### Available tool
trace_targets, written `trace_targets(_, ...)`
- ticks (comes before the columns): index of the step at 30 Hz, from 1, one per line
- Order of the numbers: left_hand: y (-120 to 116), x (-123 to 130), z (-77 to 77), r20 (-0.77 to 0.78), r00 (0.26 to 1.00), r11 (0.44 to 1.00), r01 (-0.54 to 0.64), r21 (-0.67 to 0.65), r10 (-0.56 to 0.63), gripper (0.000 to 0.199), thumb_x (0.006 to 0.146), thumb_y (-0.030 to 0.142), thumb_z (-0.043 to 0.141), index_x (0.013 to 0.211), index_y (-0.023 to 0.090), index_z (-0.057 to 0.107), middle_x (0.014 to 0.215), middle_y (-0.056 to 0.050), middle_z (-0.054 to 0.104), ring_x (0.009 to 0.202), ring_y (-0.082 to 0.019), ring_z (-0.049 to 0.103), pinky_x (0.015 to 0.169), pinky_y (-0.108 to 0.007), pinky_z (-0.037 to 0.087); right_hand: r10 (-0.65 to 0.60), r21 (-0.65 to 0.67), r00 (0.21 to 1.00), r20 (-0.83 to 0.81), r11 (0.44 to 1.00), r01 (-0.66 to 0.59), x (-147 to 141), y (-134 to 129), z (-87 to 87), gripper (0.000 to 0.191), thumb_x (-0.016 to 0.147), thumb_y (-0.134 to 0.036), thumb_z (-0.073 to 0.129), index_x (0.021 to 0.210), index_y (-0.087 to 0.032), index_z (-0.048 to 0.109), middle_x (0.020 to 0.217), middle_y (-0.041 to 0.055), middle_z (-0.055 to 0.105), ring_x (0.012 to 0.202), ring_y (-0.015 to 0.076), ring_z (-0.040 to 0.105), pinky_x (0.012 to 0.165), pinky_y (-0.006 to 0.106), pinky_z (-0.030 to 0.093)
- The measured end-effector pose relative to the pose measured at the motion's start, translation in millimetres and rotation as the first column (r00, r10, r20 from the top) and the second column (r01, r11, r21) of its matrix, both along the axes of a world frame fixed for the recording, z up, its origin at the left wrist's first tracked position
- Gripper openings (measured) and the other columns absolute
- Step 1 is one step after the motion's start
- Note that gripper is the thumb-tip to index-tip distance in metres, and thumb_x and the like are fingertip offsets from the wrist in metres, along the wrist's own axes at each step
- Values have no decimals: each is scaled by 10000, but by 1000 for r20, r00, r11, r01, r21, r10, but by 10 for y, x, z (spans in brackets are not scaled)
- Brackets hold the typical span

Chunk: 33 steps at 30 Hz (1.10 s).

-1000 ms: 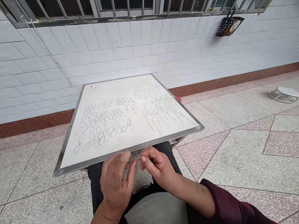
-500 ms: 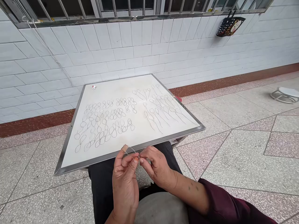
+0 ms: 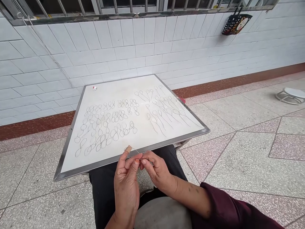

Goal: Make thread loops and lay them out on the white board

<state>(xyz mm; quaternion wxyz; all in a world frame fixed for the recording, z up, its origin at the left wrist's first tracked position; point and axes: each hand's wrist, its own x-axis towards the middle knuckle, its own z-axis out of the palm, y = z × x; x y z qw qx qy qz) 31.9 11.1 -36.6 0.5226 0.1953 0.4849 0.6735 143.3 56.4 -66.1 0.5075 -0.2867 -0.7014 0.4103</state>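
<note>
A thin looped wire (image 3: 133, 149) is pinched between my two hands, above my lap at the table's near edge. My left hand (image 3: 128, 178) grips it with thumb and a fingertip; another finger, wrapped in tan tape, is raised beside the loop. Close against it, my right hand (image 3: 156, 168) pinches the wire with thumb and forefinger. On the white table (image 3: 114, 86), several figure-eight wire pieces (image 3: 116, 135) lie in rows at the left. Single-loop wires with long straight tails (image 3: 166, 118) lie at the right. The exact crossing of the held wire is hidden by fingertips.
The table's metal rim (image 3: 95, 165) runs just beyond my hands. A small red-and-white object (image 3: 94, 88) lies at its far left corner. Behind stands a white tiled wall (image 3: 124, 54) with a hanging dark bag (image 3: 235, 24). A white stool (image 3: 290, 95) stands far right.
My right hand's fingers have curled in and shifted slightly, and the loop by my left fingers looks flatter. Both hands still hold the wire; the view has tilted slightly.
</note>
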Motion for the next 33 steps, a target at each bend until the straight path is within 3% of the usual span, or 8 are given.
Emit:
trace_targets(5,18,-34,38,-54,998,998,-37,48,40,548,773,306,813,1290,251,640,920,-11,767,967,-170,691,1034,-359,455,85,-88,996,1,993,-84,74,-2,-43,254,1031,-434,451,1076,-215,571,929,48,671,863,176,655,794,317,536)
trace_targets(8,15,-68,61,-132,990,996,-34,84,45,509,800,302,790,1286,260,645,859,5,750,938,-158,687,995,-334,481,54,-78,999,-2,996,-54,124,8,-37,304,1037,-451,422,1191,-213,531,1069,82,664,999,200,648,896,365,529)
trace_targets(11,-4,-104,66,-199,980,996,5,92,14,444,820,299,774,1251,272,671,843,19,735,888,-140,684,950,-303,504,-25,-30,999,23,999,26,139,40,-4,228,1021,-388,492,1148,-221,580,1052,75,658,968,193,635,873,359,528)
trace_targets(15,-24,-139,66,-242,970,997,16,78,3,424,813,310,780,1222,260,682,837,11,738,823,-139,686,901,-301,530,0,59,999,43,998,-3,132,70,20,156,1006,-329,532,1076,-227,628,961,55,668,891,183,608,805,342,518)
trace_targets(19,-37,-151,71,-282,959,997,55,58,-36,457,815,325,775,1251,255,660,851,-2,747,850,-162,700,906,-326,535,116,-120,991,-64,985,-123,123,58,14,154,1001,-341,553,1090,-225,601,939,39,665,863,166,634,798,331,517)
trace_targets(26,-69,-132,172,-386,916,991,127,29,-107,552,829,355,753,1345,259,585,850,-7,746,821,-183,703,895,-358,532,243,-444,914,-325,814,-374,136,70,54,412,940,-580,580,1092,-200,632,889,26,652,766,137,588,702,280,465)
trace_targets(31,-70,-144,245,-417,898,989,144,-25,-141,639,818,387,753,1408,269,538,806,8,724,800,-196,695,881,-360,524,286,-581,796,-534,559,-591,186,129,107,397,829,-513,751,1070,-200,718,896,45,662,824,150,576,644,237,402)
trace_targets(33,-69,-166,234,-437,886,987,156,-38,-157,646,817,389,750,1415,272,533,820,6,726,807,-196,691,893,-362,516,275,-606,783,-558,510,-611,202,160,108,364,813,-459,781,1068,-204,741,875,37,657,779,130,558,619,218,392)
